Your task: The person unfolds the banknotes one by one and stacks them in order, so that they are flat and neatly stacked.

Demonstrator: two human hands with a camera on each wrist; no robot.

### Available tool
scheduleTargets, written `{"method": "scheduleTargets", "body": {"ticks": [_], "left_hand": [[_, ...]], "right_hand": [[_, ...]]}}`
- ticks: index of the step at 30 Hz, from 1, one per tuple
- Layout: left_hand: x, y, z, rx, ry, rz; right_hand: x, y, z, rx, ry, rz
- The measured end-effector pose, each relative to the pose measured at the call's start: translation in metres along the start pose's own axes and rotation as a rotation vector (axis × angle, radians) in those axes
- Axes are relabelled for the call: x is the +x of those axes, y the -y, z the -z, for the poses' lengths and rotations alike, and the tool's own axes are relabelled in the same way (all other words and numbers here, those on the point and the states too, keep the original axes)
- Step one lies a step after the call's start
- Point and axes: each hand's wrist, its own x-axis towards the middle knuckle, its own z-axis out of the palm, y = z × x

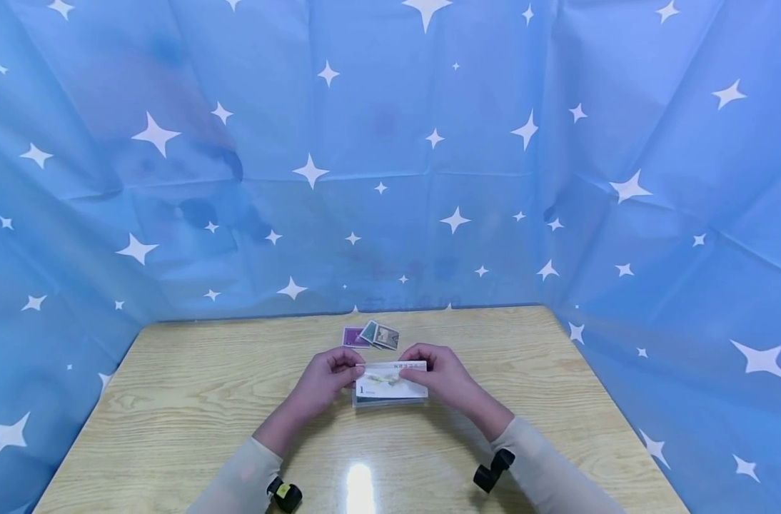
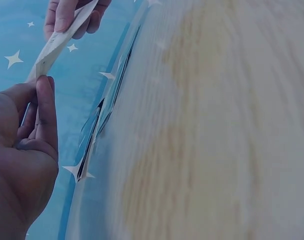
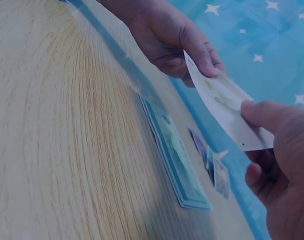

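A white printed paper note with a numeral 1 in its lower left corner is held up between both hands. My left hand pinches its left end between thumb and fingers. At the other end, the right hand grips it, thumb on the printed face. From the left wrist the note shows nearly edge-on. Below it on the table lies a flat stack of green-bordered notes, mostly hidden by the held note in the head view.
Beyond the hands, small stamp-like cards lie overlapping: a purple one, and grey-green ones to its right. They rest on a wood-grain table. A blue cloth with white stars hangs behind the table and along its sides.
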Motion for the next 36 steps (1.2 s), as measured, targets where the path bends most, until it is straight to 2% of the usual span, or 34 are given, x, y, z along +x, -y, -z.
{"method": "scheduleTargets", "body": {"ticks": [9, 21, 29, 36], "left_hand": [[0.001, 0.003, 0.003, -0.022, -0.005, 0.007], [0.001, 0.001, 0.007, 0.009, -0.012, 0.008], [-0.001, 0.000, 0.007, 0.105, -0.002, -0.015], [0.003, 0.004, 0.006, 0.255, -0.004, -0.044]], "right_hand": [[-0.001, -0.007, 0.004, -0.012, -0.021, -0.024], [-0.002, -0.012, 0.010, -0.022, -0.038, 0.014], [-0.003, -0.016, 0.009, -0.034, -0.037, 0.016], [0.000, -0.024, 0.006, -0.066, -0.034, 0.016]]}}
